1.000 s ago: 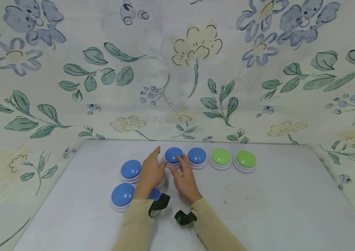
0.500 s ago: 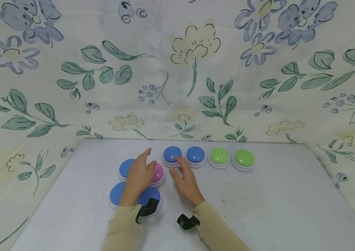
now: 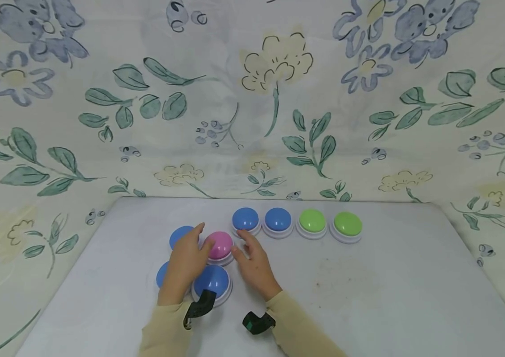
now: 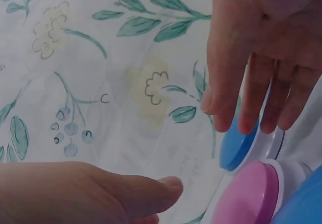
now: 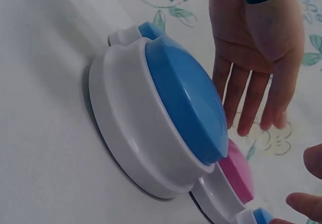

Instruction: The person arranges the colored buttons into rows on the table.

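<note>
A pink dome push button [image 3: 220, 245] on a white round base stands between my two hands. My left hand [image 3: 185, 258] is at its left side, thumb overlapping the pink dome's edge in the head view. At its right side is my right hand [image 3: 254, 260], fingertips right at the white base and below a far blue button [image 3: 245, 218]. Fingers of both hands look loosely spread. Left of the pink one, a blue button [image 3: 179, 235] is partly hidden by my left hand, as is another blue button [image 3: 161, 274]. A near blue button [image 3: 215, 278] sits beside my left wrist.
Along the back of the white table [image 3: 391, 287] a row continues with another blue button [image 3: 278, 219], a green button [image 3: 312, 220] and a second green button [image 3: 347, 224]. A floral cloth [image 3: 217, 99] hangs behind and at both sides.
My left hand has moved left and toward me, uncovering the pink button and the near blue one. My right hand has dropped back from the far blue button toward the pink one.
</note>
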Tool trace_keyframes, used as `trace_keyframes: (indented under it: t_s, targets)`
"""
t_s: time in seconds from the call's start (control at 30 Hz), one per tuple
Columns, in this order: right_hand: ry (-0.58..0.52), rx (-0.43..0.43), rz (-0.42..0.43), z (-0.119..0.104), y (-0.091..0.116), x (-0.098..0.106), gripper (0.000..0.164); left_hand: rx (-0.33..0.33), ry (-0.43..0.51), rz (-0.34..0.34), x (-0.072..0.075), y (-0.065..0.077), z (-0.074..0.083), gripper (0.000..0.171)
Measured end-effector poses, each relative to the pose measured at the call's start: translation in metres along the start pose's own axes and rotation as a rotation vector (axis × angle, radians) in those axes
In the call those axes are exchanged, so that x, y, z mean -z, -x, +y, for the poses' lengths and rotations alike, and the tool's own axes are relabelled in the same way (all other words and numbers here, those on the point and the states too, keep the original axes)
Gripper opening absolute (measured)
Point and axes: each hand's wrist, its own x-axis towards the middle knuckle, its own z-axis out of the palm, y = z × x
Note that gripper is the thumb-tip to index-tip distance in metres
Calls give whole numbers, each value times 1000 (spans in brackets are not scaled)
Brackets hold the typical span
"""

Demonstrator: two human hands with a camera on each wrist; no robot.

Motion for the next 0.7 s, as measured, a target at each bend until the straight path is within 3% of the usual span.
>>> trace_keyframes:
  t_s: [0.27,0.4,0.7]
  targets:
    - [26,-30,-64,2,3,-4,52,29,-24,-47,0,2,-6,55]
    - [38,-26,-89,4,2,-5,53,13,-30,-59,-3,0,-7,54]
    - [106,-55,-122,6,4,-7,56,24,-110,-74,-9,-2,-8,51]
